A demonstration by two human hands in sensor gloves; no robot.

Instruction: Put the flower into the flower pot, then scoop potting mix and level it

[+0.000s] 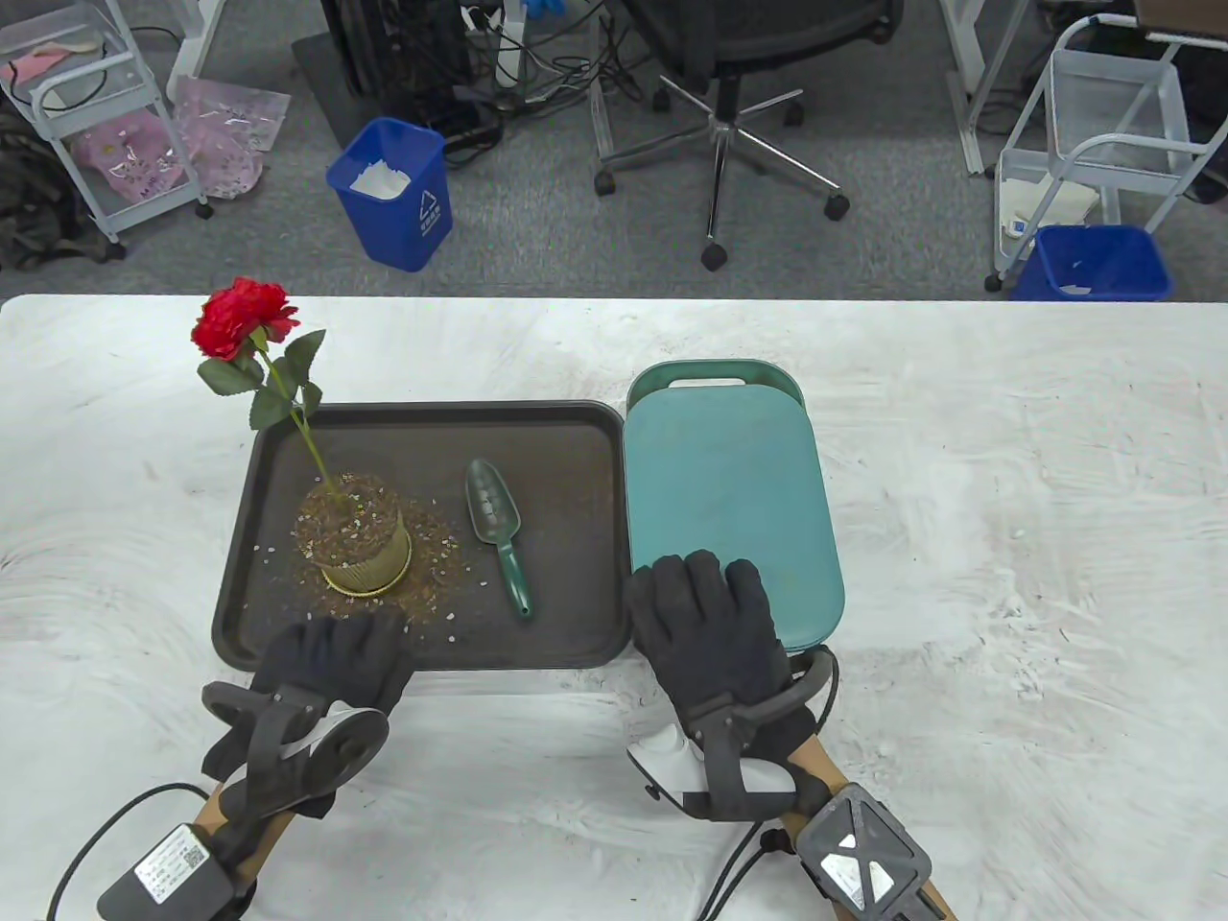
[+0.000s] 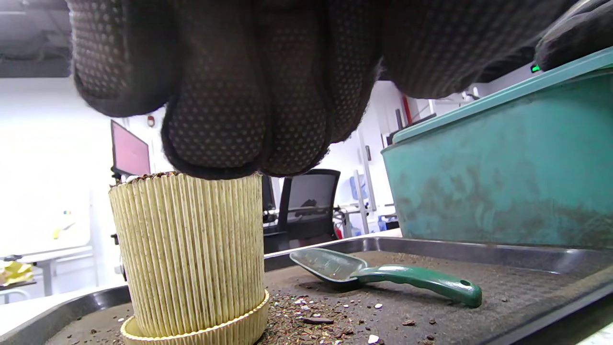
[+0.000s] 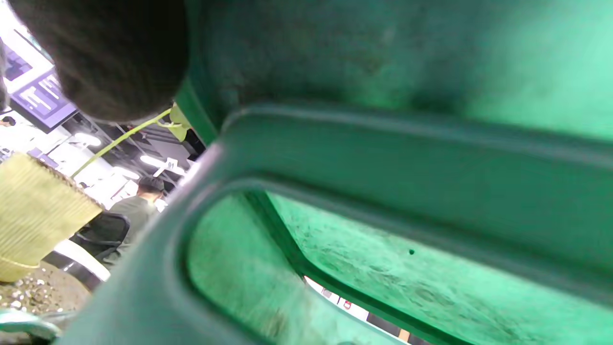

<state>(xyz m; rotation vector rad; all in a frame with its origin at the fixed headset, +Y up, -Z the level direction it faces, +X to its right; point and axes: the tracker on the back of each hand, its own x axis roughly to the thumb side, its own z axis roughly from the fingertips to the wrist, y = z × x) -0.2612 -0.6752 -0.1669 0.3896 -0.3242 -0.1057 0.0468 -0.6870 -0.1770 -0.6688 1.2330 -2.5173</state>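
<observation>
White worktop [image 1: 1007, 460] carries a dark tray [image 1: 566, 624] on the left, with a teal lidded box [image 1: 724, 480] touching its right edge. Right hand [image 1: 705, 624] lies flat on the box lid's near end, grip apart. Left hand [image 1: 331, 662] at the tray's near rim, grip loosely curled, empty. Flower pot [image 1: 369, 561] full of mix sits near-left in the tray, with the flower [image 1: 245, 321] planted in it. Green scoop [image 1: 499, 537] lies loose to its right.

Beyond the white, smeared desk [image 1: 1007, 480] lies grey carpet [image 1: 537, 221]. A black office chair [image 1: 739, 58] stands centre, two blue bins [image 1: 393, 192] sit on the floor, and white wire trolleys [image 1: 86, 115] flank both sides.
</observation>
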